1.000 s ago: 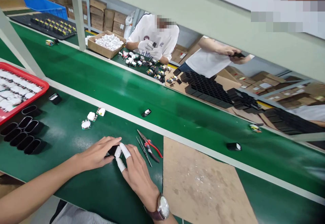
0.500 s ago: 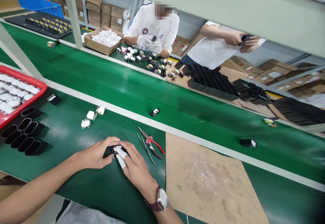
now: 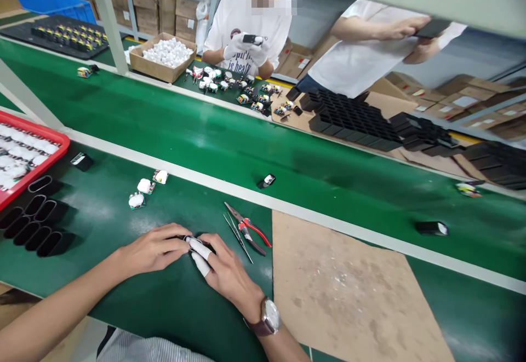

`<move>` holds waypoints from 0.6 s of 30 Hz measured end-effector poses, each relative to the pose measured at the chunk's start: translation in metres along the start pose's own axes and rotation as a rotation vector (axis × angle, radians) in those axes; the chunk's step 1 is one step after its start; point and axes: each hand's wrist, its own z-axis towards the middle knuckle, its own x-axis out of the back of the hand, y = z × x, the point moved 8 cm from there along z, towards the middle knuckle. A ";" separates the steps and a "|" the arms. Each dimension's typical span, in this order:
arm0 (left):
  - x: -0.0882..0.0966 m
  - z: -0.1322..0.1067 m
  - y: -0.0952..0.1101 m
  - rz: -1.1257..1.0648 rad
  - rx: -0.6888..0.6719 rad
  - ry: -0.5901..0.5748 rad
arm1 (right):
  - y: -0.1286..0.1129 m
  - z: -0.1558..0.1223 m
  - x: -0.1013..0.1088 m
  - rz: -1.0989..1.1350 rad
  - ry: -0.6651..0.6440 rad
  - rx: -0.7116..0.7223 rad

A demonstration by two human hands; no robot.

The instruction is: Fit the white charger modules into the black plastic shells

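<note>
A small black plastic casing (image 3: 186, 237) is held between my two hands above the green bench, mostly hidden by fingers. My left hand (image 3: 158, 248) is closed around its left side. My right hand (image 3: 230, 271), with white finger cots on two fingers and a watch at the wrist, is closed on the other side, those fingers over the casing's open end. Right of my hands lie tweezers (image 3: 238, 237) and red-handled pliers (image 3: 247, 228). Beyond them, to the left, sit white-topped circuit boards (image 3: 137, 201).
Several empty black casings (image 3: 51, 241) stand at left beside a red tray (image 3: 61, 145) of white-topped parts. A brown board (image 3: 349, 291) lies at right. Filled casings (image 3: 267, 181) lie on the green belt (image 3: 197, 132). Two co-workers (image 3: 250, 28) handle black parts across it.
My left fingers have shifted over the casing, covering more of it. The casings on the belt have moved right. Both co-workers' hands have moved with their black parts.
</note>
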 end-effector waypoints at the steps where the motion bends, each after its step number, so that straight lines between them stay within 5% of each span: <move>1: 0.000 0.001 0.002 0.014 -0.011 0.000 | 0.000 -0.001 -0.001 -0.021 -0.004 -0.006; 6: -0.005 0.005 0.004 -0.020 0.003 -0.016 | 0.005 -0.005 0.000 0.086 -0.018 -0.074; 9: -0.005 0.005 -0.017 -0.257 0.250 0.058 | 0.018 -0.012 0.003 0.235 0.040 -0.181; 13: -0.006 -0.012 -0.056 -0.779 0.725 0.302 | 0.026 -0.019 0.005 0.286 0.159 -0.221; 18: 0.006 -0.008 -0.061 -0.730 0.787 0.402 | 0.020 -0.016 0.002 0.222 0.166 -0.176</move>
